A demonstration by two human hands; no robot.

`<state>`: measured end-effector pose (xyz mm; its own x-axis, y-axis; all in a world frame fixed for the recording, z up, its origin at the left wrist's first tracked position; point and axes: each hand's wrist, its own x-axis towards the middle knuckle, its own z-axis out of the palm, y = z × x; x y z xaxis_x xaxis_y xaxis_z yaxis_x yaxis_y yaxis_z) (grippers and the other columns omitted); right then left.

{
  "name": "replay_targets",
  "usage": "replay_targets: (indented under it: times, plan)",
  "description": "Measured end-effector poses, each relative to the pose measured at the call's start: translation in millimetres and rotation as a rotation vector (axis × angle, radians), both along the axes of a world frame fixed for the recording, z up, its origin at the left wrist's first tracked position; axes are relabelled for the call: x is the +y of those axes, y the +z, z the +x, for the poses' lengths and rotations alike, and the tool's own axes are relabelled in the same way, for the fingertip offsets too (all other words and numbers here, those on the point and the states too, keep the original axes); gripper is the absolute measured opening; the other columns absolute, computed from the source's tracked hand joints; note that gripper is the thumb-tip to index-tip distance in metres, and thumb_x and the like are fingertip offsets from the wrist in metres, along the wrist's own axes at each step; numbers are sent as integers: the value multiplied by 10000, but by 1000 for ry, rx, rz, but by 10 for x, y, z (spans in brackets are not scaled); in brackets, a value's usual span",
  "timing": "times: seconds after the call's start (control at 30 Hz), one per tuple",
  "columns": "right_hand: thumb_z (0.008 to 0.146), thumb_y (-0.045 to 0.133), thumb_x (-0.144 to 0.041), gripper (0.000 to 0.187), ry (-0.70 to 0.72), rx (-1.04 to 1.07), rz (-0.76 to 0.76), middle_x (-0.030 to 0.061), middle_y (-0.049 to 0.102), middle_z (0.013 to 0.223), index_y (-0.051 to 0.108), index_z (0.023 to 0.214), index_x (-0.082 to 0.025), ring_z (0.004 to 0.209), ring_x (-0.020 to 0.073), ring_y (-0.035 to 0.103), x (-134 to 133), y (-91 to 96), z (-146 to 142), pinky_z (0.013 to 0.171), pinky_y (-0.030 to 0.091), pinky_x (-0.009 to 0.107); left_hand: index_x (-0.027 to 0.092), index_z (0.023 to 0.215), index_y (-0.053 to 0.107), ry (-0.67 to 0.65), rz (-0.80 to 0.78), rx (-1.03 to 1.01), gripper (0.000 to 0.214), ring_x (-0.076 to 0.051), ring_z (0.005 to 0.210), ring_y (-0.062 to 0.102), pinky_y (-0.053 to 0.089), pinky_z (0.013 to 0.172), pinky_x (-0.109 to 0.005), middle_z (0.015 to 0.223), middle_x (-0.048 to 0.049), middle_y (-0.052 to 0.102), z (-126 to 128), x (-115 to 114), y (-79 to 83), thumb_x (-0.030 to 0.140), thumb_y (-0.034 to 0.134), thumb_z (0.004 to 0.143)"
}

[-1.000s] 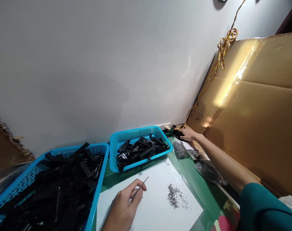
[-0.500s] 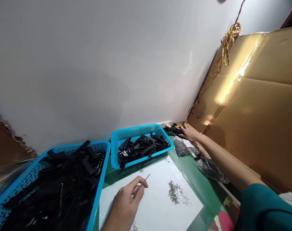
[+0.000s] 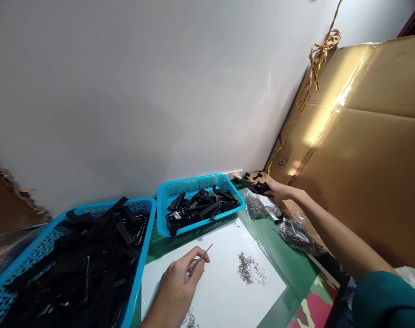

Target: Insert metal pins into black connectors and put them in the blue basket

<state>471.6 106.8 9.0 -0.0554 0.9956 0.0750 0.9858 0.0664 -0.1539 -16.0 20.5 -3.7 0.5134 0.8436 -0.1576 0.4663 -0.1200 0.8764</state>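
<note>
Pinching a slim tool [image 3: 201, 258] in the left hand [image 3: 176, 280], with thumb and fingers drawn narrow around the shaft and the tip slanting up to the right over a white sheet [image 3: 224, 282]. Holding the other arm, in a teal sleeve [image 3: 388, 300], stretched out to the corner between the wall [image 3: 159, 91] and the cardboard [image 3: 371, 159]. Has the right hand [image 3: 277, 189] there at some dark pieces [image 3: 260, 187], fingertips partly hidden; cannot tell those fingers as wide, narrow or closed around a piece.

Can see silvery pins [image 3: 248, 269] strewn on the sheet to the right of the tool and apart from it; also a second heap [image 3: 191, 319] just beside the left hand, cut off at the bottom of the view. Beyond the sheet, shows a small basket [image 3: 190, 182] of black parts [image 3: 205, 205]; to the left, a large basket [image 3: 142, 257], piled fuller with more black parts. On the green worktop [image 3: 276, 246], between sheet and right forearm, bears two clear bags [image 3: 256, 206] of small contents. Has a yellow cord [image 3: 325, 45] hanging bunched above the corner.
</note>
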Motion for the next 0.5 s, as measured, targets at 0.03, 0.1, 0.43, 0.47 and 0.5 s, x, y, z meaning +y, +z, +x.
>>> replay_targets:
  times: [0.03, 0.1, 0.43, 0.47, 0.5]
  plan:
    - [1029, 686, -369, 377, 1, 22, -8, 112, 662, 1358, 640, 1353, -182, 1138, 259, 694, -41, 44, 9, 952, 609, 475, 220, 1000, 631, 0, 3, 3, 421, -170, 653, 270, 205, 599, -270, 725, 31, 392, 0, 3, -5, 575, 406, 1026]
    - [1030, 683, -373, 366, -2, 61, -20, 107, 665, 1348, 644, 1342, -185, 1128, 252, 695, -116, 149, 18, 949, 607, 470, 221, 1001, 632, -1, 8, 9, 413, -172, 655, 278, 204, 602, -272, 725, 29, 396, 2, 8, -11, 571, 414, 1022]
    - [994, 583, -591, 496, 59, 363, -11, 146, 687, 1221, 644, 1295, -201, 1124, 332, 619, -335, 723, -211, 998, 527, 456, 220, 984, 638, -9, 23, 39, 447, -172, 632, 283, 184, 597, -276, 697, 32, 375, 21, -12, 57, 584, 381, 1022]
    - [977, 591, -625, 536, 71, 394, -16, 143, 691, 1196, 643, 1302, -202, 1110, 330, 622, -341, 766, -251, 979, 530, 448, 222, 980, 639, -10, 26, 40, 441, -172, 628, 283, 181, 595, -276, 692, 33, 371, 21, -15, 56, 577, 381, 1024]
    - [965, 588, -654, 568, 88, 424, -21, 138, 696, 1145, 647, 1295, -196, 1067, 320, 630, -342, 807, -300, 941, 538, 435, 224, 979, 640, -11, 31, 42, 432, -172, 625, 283, 180, 594, -275, 688, 35, 366, 21, -18, 51, 567, 381, 1026]
